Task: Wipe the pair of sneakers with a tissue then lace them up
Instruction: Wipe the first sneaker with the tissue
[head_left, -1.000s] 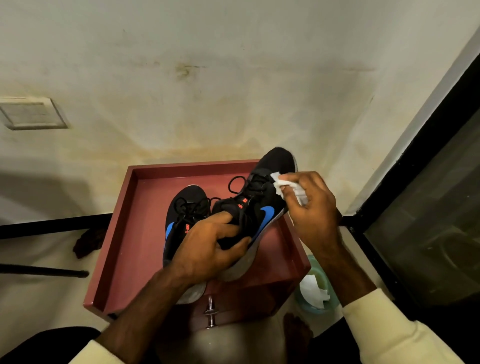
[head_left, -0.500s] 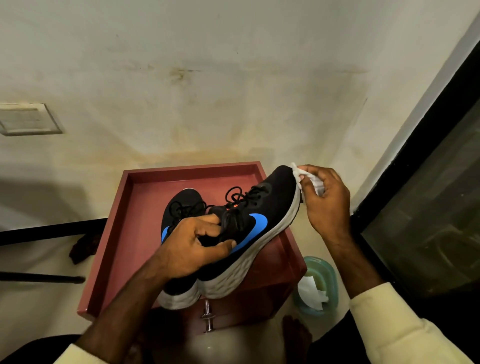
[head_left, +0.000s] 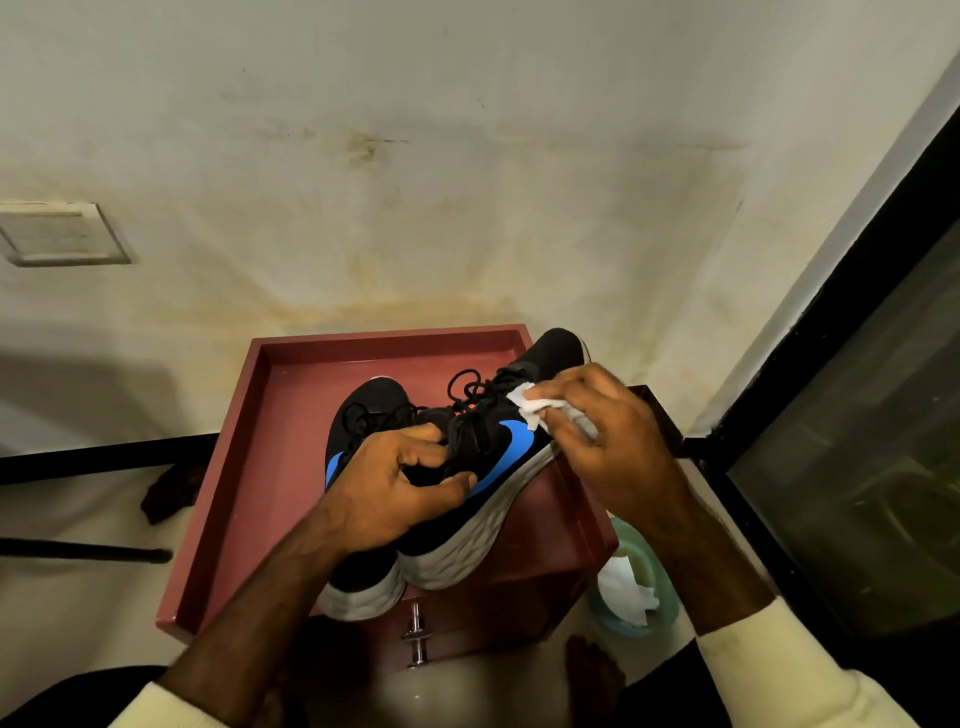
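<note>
A: Where's the shoe being cleaned?

B: The raised sneaker (head_left: 498, 467) is held above the red tray-topped cabinet (head_left: 260, 467), tilted onto its side so the blue swoosh and white sole face the camera. Its long axis runs from the heel, near the person, up and away to the toe at the far right. The other sneaker (head_left: 363, 410) lies flat in the tray just behind it.

A: And the hands?

B: The left hand (head_left: 400, 483) is clamped around the collar and heel end, fingers curled into the opening. The right hand (head_left: 597, 441) has its fingers closed on a crumpled tissue (head_left: 535, 405), pressed to the upper beside the laces, just forward of the swoosh.

A: So the wipe goes which way?

B: The toe lies beyond the right hand, so I'd judge the stroke should follow that axis, toe or heelward, with the left bracing. A used tissue seems to sit in the green bin (head_left: 660, 613) below, though it's dim there
</note>
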